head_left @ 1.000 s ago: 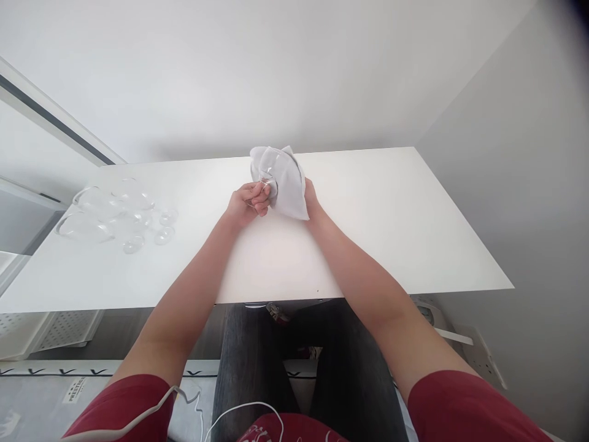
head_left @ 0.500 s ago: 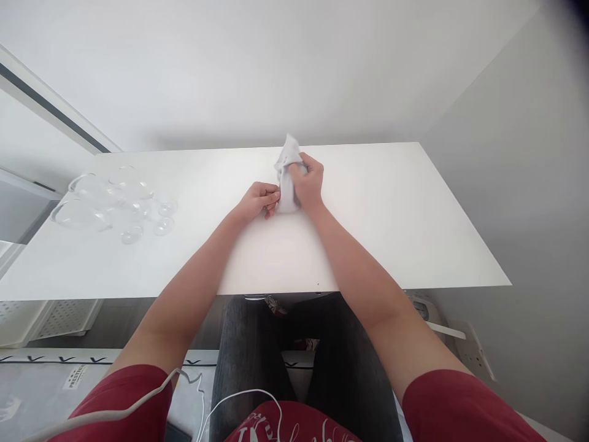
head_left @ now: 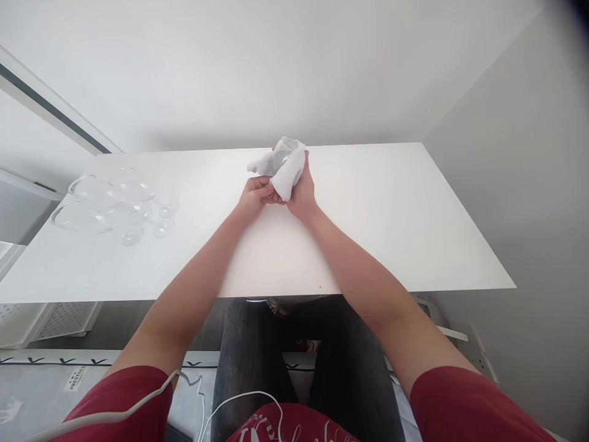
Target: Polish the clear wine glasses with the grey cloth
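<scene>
A whitish cloth (head_left: 291, 172) is bunched above the far middle of the table, around what looks like a clear wine glass (head_left: 279, 158); only a shiny bit of it shows through the folds. From the right side, my right hand (head_left: 304, 189) is wrapped round the cloth and the glass inside. My left hand (head_left: 257, 195) is closed just below and left of the cloth, its fingers pinching at the lower end of the glass, mostly hidden. One loose corner of cloth sticks out to the left, over my left hand.
Several clear wine glasses (head_left: 124, 202) stand close together on the left of the white table (head_left: 414, 233). A wall rises behind the table and another on the right. A white cable (head_left: 133, 408) runs across my left sleeve. White perforated baskets (head_left: 69, 318) are below on the left.
The cloth has turned from upright to a wider, open bunch, its loose end now pointing left. My right hand has shifted lower around it, and my left hand now grips at its bottom.
</scene>
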